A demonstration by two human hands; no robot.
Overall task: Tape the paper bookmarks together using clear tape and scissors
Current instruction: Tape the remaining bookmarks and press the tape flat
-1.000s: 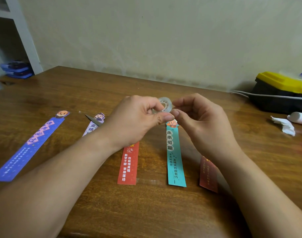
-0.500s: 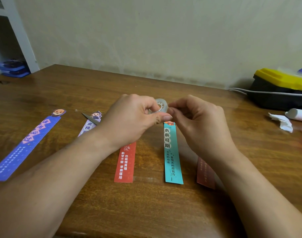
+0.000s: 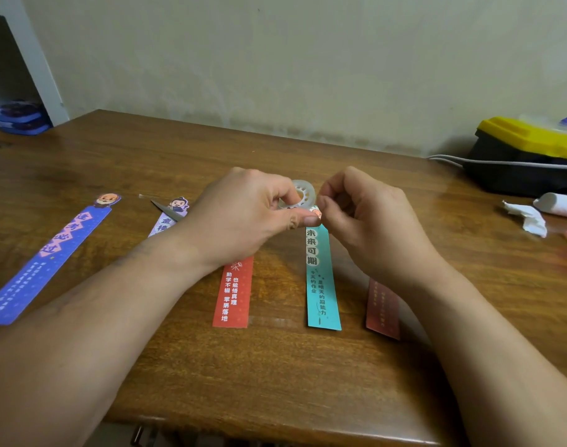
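My left hand (image 3: 253,217) grips a small roll of clear tape (image 3: 303,193) above the wooden table (image 3: 275,382). My right hand (image 3: 366,221) has its fingertips curled at the roll's right edge, picking at the tape. Several paper bookmarks lie flat below: a blue one (image 3: 46,259) far left, a lilac one (image 3: 167,221) partly under my left wrist, a red one (image 3: 233,293), a teal one (image 3: 321,279) and a dark red one (image 3: 382,309) partly under my right forearm. A scissor blade (image 3: 164,208) rests across the lilac bookmark.
A black and yellow box (image 3: 527,156) with a grey cable (image 3: 488,162) stands at the back right. Crumpled white paper (image 3: 527,217) and a white tube (image 3: 559,204) lie at the right edge. A white shelf (image 3: 33,59) holds blue items (image 3: 17,119) at the left.
Both hands with the tape roll have stayed close together and sunk slightly toward the top of the teal bookmark. The bookmarks have not moved.
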